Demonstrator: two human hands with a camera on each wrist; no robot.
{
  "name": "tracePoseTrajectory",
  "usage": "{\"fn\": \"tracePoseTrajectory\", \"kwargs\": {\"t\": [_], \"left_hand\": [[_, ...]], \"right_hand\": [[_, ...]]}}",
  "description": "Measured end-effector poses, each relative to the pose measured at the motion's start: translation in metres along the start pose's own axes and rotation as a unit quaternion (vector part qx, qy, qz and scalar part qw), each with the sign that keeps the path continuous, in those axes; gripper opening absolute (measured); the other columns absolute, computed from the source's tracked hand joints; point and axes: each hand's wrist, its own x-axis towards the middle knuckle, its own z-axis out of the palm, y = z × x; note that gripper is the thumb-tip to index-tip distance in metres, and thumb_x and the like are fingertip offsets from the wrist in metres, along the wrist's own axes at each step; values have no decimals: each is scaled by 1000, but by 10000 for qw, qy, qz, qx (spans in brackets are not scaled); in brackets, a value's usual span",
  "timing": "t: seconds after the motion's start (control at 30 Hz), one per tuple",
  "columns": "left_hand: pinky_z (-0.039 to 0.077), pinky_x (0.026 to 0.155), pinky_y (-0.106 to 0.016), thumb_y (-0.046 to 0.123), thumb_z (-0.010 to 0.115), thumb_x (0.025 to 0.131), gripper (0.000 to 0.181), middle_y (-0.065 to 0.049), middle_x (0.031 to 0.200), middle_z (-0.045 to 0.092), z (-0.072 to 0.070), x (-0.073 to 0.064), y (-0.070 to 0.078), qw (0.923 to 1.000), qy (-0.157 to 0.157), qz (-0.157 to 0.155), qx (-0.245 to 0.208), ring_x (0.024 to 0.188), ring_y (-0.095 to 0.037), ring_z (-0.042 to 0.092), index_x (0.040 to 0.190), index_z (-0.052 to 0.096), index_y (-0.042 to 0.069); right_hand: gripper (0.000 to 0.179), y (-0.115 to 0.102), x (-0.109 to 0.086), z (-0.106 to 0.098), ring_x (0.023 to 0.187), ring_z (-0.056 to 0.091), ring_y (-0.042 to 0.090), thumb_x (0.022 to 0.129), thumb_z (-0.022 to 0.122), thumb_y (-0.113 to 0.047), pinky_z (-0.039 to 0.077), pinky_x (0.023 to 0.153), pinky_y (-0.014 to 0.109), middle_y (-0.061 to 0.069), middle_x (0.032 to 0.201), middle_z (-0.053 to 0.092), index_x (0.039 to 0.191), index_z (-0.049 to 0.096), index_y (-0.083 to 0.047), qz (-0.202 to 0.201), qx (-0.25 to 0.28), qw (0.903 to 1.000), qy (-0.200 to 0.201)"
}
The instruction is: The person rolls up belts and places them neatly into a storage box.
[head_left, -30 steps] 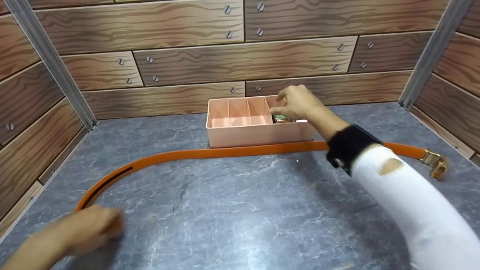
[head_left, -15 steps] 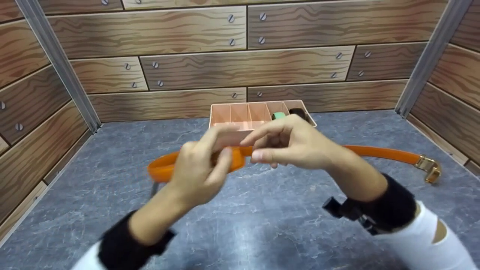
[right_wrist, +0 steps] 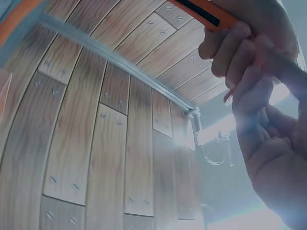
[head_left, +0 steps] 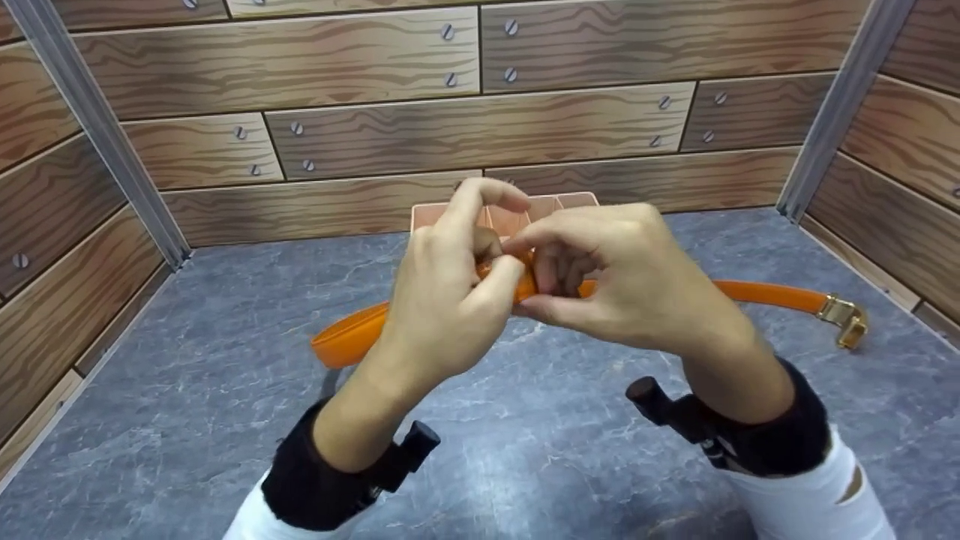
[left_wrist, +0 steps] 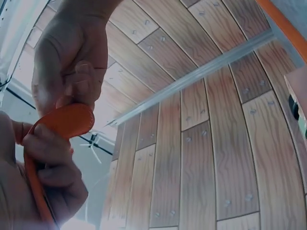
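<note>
An orange belt (head_left: 352, 337) lies curved on the table, its gold buckle (head_left: 840, 319) at the far right. Its other end is raised and doubled back in my left hand (head_left: 450, 300), whose fingers and thumb grip it. My right hand (head_left: 622, 277) meets the left one there, thumb and forefinger pinching the belt end. The left wrist view shows the rounded belt tip (left_wrist: 72, 120) sticking out past the left fingers, right fingers against it. A black strip (right_wrist: 196, 10) runs along the belt's inner face in the right wrist view.
Behind my hands, a pink divided box (head_left: 429, 216) stands near the back wall, mostly covered by them. Wood-plank panels (head_left: 375, 67) close off the back and both sides. The tabletop (head_left: 510, 450) is grey and marbled.
My left hand has brought the belt end from the lower left to the middle, folding the belt back. My right hand has left the box and joined it at the belt end.
</note>
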Motion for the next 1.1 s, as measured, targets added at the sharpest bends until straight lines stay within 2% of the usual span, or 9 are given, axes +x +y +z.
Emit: {"fn": "tracePoseTrajectory", "kwargs": {"t": [0.1,0.23,0.33,0.47,0.6,0.7,0.83,0.93,1.1], "left_hand": [[26,38,-25,8,56,83,31,12,52,45,3,-3,-3,9994,-3,343,-75,40,-4,34,112,59,18],[30,43,-25,27,57,93,12,11,59,49,3,0,-7,9973,-161,528,491,48,-3,39,93,64,17],[34,45,-24,30,52,99,29,7,59,51,3,3,-9,9972,-747,54,-80,50,-4,42,78,64,14],[42,46,-26,24,50,101,32,2,59,56,2,6,-8,9808,-1264,-734,-1290,47,-10,50,78,66,8],[38,43,-25,25,50,99,31,5,56,53,1,7,-7,9846,-1184,-722,-1063,46,-9,46,77,67,12],[30,42,-24,28,52,94,30,8,54,47,2,7,-7,9925,-1021,-532,-408,46,-6,39,68,62,17],[27,40,-22,28,56,86,30,10,50,43,1,8,-9,9946,-886,-481,254,42,-3,35,58,53,19],[25,40,-23,27,59,83,30,10,48,40,0,8,-11,9935,-853,-483,573,41,-3,32,55,51,20],[23,40,-22,31,64,85,38,10,46,37,1,8,-10,9928,-818,-432,767,39,-3,31,51,49,20]], "right_hand": [[29,-4,-1,-1,56,59,4,74,85,-4,53,50,19,-3,69,65,101,73,-4,-35,219,9996,176],[28,-3,4,-6,48,59,14,71,80,11,52,41,29,6,66,64,97,70,4,452,1818,9822,114],[27,1,5,-5,44,59,19,72,77,16,49,37,35,9,64,61,97,67,11,1004,2708,9574,25],[27,8,6,-1,45,60,22,74,78,14,50,38,37,9,64,60,98,65,12,1494,3095,9391,-68],[28,12,7,2,48,60,22,75,75,16,51,41,36,12,69,64,100,63,10,1372,3254,9354,-180],[33,15,7,2,59,64,20,72,78,16,55,48,32,13,82,68,102,64,11,783,2743,9584,-131],[40,15,6,4,79,64,14,68,90,-3,55,66,22,7,98,69,104,74,-1,-181,642,9976,205],[39,14,3,6,85,63,13,69,92,-16,50,73,17,3,100,70,105,77,-9,-591,-700,9954,296],[33,16,2,7,87,66,17,73,89,-13,50,82,14,6,97,71,103,76,-6,-1032,-1263,9863,232]]}}
